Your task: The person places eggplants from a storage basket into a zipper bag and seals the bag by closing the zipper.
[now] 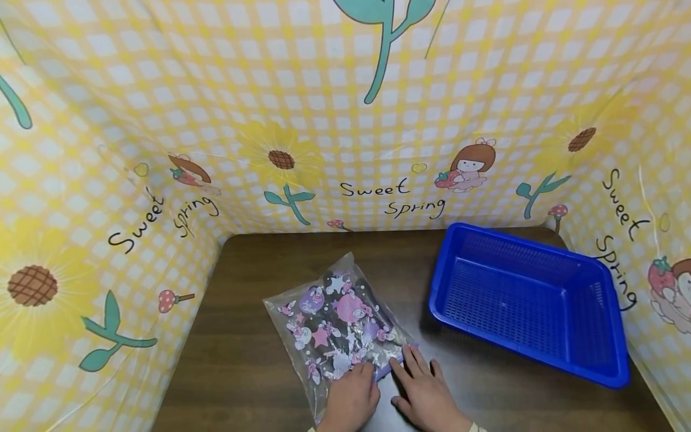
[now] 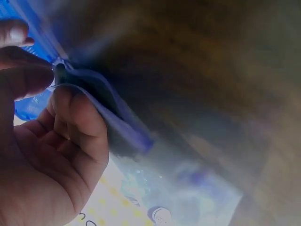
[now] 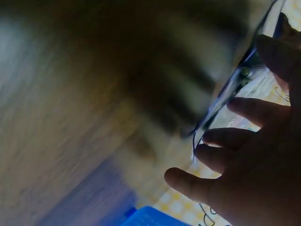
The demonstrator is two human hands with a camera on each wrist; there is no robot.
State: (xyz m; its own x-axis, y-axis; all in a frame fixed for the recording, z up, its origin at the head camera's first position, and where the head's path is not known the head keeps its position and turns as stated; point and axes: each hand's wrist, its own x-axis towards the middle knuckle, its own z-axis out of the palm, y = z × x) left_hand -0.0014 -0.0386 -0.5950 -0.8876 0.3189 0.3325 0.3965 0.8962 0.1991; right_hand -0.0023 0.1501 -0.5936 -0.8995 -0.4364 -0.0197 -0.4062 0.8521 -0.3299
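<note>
A clear plastic zip bag, printed with stars and small cartoon figures in pink and purple, lies slanted on the table. Something dark shows through it. My left hand pinches the purple zip edge between thumb and curled fingers. Beside that grip the two purple strips stand apart, so the bag's mouth gapes, as the left wrist view shows. To its right, my right hand has its fingers spread, fingertips right at the bag's edge near its lower right corner.
A blue plastic basket with perforated sides and floor stands to the right of the bag. Brown wood-look table extends to the left. Yellow checked cloth with flower prints hangs around the back and both sides.
</note>
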